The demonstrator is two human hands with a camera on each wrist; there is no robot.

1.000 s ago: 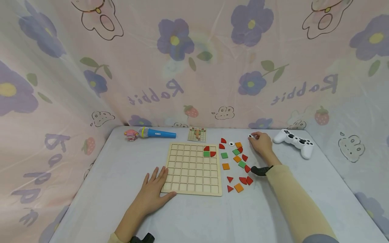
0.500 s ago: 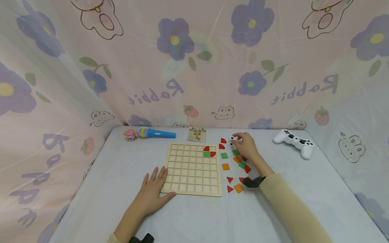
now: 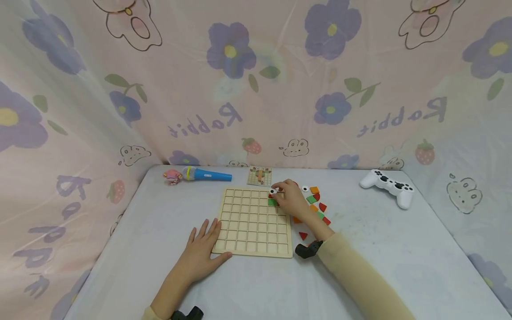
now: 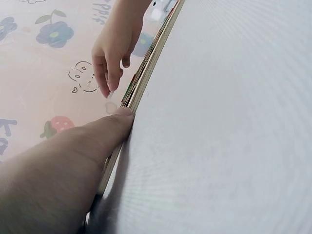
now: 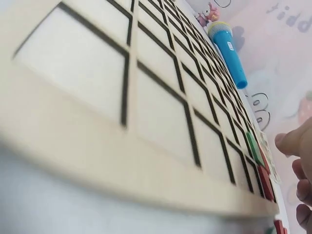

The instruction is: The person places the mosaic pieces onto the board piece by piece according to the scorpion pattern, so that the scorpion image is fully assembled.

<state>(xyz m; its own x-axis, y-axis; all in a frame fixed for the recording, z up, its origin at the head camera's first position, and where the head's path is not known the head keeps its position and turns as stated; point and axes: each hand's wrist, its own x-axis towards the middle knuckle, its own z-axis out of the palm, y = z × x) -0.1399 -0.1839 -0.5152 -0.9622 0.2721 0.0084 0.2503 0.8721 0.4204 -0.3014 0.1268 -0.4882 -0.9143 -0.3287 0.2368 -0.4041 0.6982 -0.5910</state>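
Observation:
A square wooden grid board (image 3: 250,224) lies on the white table. My left hand (image 3: 203,257) rests with spread fingers at its left edge, and its thumb (image 4: 109,129) touches the board's side in the left wrist view. Over the board's upper right corner, my right hand (image 3: 294,199) pinches a white round tile with a black dot (image 3: 273,191) between thumb and fingers. Below that tile a green square tile (image 3: 272,202) sits in a cell. Red tiles (image 5: 264,182) lie near it in the right wrist view; in the head view my right hand partly hides them.
Right of the board lie loose red, orange and green tiles, among them an orange square (image 3: 314,190) and another dotted white tile (image 3: 305,189). Behind stand a pattern card (image 3: 259,176), a blue toy microphone (image 3: 212,176) and a pink figurine (image 3: 172,178). A white game controller (image 3: 387,188) lies far right.
My right hand has carried the dotted white tile leftward from the table's right side, past the loose tiles, to the board's upper right corner. My left hand has stayed in place.

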